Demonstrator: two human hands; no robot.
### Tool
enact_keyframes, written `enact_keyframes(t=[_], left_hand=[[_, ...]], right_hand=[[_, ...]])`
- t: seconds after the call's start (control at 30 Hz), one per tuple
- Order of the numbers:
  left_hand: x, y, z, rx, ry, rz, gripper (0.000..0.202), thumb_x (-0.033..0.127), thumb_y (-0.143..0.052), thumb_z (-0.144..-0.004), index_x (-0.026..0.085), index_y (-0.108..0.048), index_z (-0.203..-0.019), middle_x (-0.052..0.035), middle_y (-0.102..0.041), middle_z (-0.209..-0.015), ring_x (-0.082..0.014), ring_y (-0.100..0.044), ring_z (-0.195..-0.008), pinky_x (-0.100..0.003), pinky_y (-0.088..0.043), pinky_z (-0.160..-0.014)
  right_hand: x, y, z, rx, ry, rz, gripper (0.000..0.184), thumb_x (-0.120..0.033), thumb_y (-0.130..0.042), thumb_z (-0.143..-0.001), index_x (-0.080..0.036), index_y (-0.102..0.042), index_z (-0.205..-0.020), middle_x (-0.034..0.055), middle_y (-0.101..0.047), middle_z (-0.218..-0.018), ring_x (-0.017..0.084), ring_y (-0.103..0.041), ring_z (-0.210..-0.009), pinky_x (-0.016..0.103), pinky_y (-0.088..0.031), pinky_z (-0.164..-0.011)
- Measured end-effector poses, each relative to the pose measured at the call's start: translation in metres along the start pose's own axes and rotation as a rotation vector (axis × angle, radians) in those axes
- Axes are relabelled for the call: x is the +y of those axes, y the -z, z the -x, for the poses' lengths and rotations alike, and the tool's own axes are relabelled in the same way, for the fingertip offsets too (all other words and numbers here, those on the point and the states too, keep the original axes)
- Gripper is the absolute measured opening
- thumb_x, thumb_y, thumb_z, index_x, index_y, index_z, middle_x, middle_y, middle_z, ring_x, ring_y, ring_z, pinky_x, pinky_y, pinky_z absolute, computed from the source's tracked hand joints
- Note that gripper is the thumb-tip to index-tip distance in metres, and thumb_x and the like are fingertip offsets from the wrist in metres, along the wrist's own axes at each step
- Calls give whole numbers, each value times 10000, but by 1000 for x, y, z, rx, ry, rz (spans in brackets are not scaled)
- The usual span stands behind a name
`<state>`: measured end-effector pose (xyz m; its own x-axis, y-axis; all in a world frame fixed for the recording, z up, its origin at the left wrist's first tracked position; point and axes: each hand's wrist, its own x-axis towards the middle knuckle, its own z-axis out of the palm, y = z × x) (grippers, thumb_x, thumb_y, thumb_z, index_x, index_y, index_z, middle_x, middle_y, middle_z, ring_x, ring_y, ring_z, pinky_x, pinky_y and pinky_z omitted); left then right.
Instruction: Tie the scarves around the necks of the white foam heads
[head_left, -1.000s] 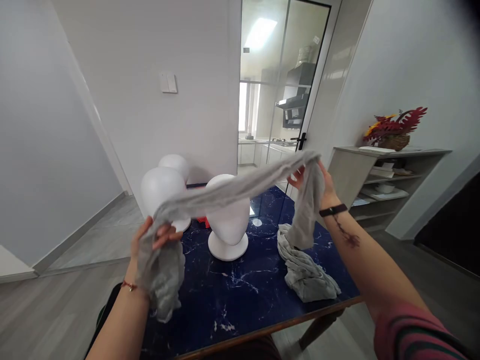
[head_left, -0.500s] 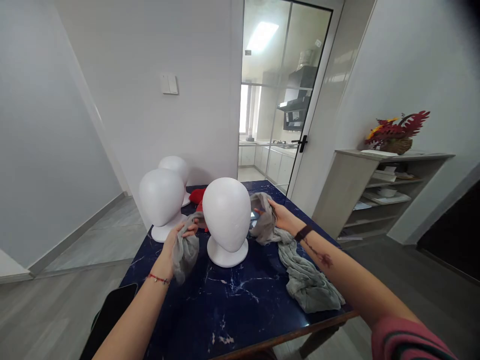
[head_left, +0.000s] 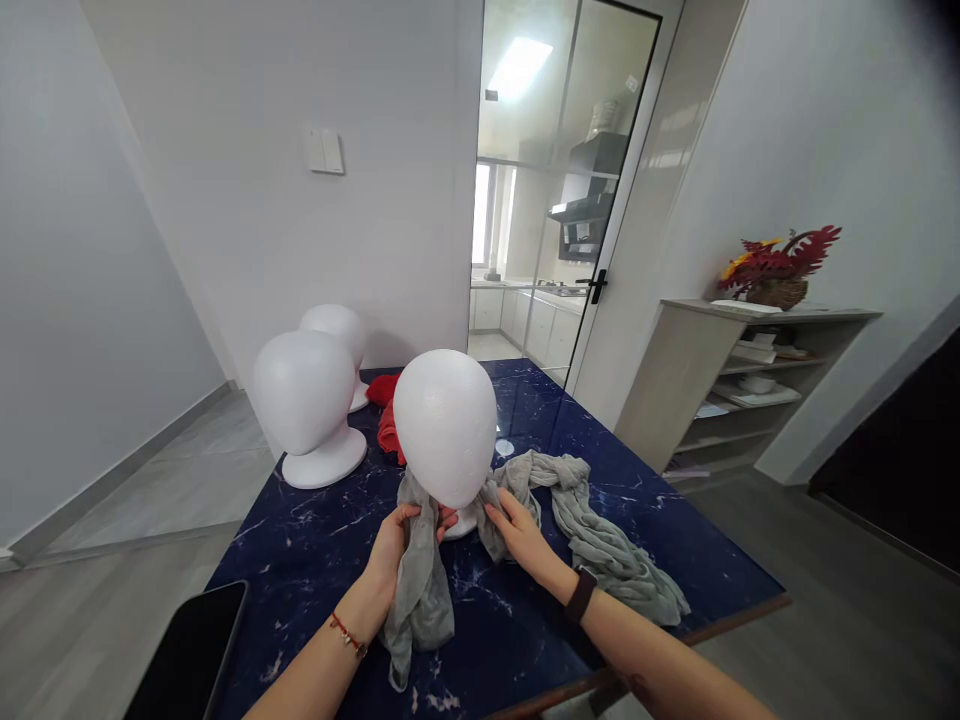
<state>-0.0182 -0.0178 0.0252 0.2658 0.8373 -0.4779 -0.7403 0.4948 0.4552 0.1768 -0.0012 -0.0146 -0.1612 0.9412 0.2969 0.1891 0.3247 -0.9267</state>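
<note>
A white foam mannequin head (head_left: 445, 425) stands upright in front of me on the dark blue marbled table (head_left: 285, 560). Around its neck runs a thin grey scarf (head_left: 424, 590), whose long end trails across the table to the right. My left hand (head_left: 401, 540) grips the scarf below the head's left side, and a short end hangs from it. On the right of the neck, my right hand (head_left: 525, 535) pinches the scarf's other side. The back of the neck is hidden.
Two more white foam heads, a near one (head_left: 304, 395) and a far one (head_left: 337, 335), stand at the left. Red cloth (head_left: 388, 425) lies behind the middle head. A black phone-like device (head_left: 187, 655) is at the front left. Shelves (head_left: 750, 380) stand beyond the table.
Both hands have moved inward and towards me, drawing the scarf from behind the foam head to the front of its neck. The scarf's long end still lies on the right.
</note>
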Motion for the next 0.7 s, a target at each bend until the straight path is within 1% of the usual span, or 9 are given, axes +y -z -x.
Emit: enact_keyframes(t=[0.07,0.17,0.33,0.47,0.53,0.7], left_hand=[[-2,-1,-1,-8,-11,-13,291,76,-457,-702,32,-611,-945,-136,-706,-751,-229,-693,-713,-267,-561,-575],[-5,-2,-3,-16,-34,0,357,66,-444,-696,23,-603,-1013,-128,-712,-740,-242,-698,-741,-288,-568,-605],[-8,-3,-5,17,-32,-1,342,58,-432,-724,3,-605,-1013,-133,-710,-716,-235,-700,-733,-281,-568,-637],[-10,-5,-3,29,-48,-22,314,63,-434,-745,13,-614,-997,-119,-707,-688,-229,-698,-689,-283,-569,-611],[-11,-7,-1,31,-48,-23,301,67,-443,-746,15,-620,-984,-117,-706,-678,-230,-697,-676,-286,-569,-608],[-14,-11,3,35,-74,-43,256,68,-461,-750,39,-637,-934,-109,-709,-692,-226,-697,-689,-293,-571,-660]], right_hand=[[0,-1,3,15,95,157,195,-353,-483,-863,-192,-526,-761,31,-539,-840,180,-516,-819,337,-455,-791],[-2,-2,7,-25,146,241,133,-288,-445,-887,-196,-525,-835,47,-530,-930,184,-515,-884,339,-439,-837],[-3,-2,9,-45,157,276,113,-266,-441,-893,-211,-535,-925,58,-527,-993,197,-514,-955,359,-432,-885],[-2,-2,9,-55,155,286,138,-259,-438,-897,-207,-534,-980,64,-522,-1023,196,-509,-982,361,-426,-908],[-2,-2,9,-56,152,287,130,-263,-435,-898,-204,-528,-967,66,-520,-1024,196,-508,-980,358,-428,-903],[-4,-2,10,-54,154,296,120,-272,-426,-902,-202,-520,-926,68,-520,-1004,194,-513,-955,355,-438,-877]])
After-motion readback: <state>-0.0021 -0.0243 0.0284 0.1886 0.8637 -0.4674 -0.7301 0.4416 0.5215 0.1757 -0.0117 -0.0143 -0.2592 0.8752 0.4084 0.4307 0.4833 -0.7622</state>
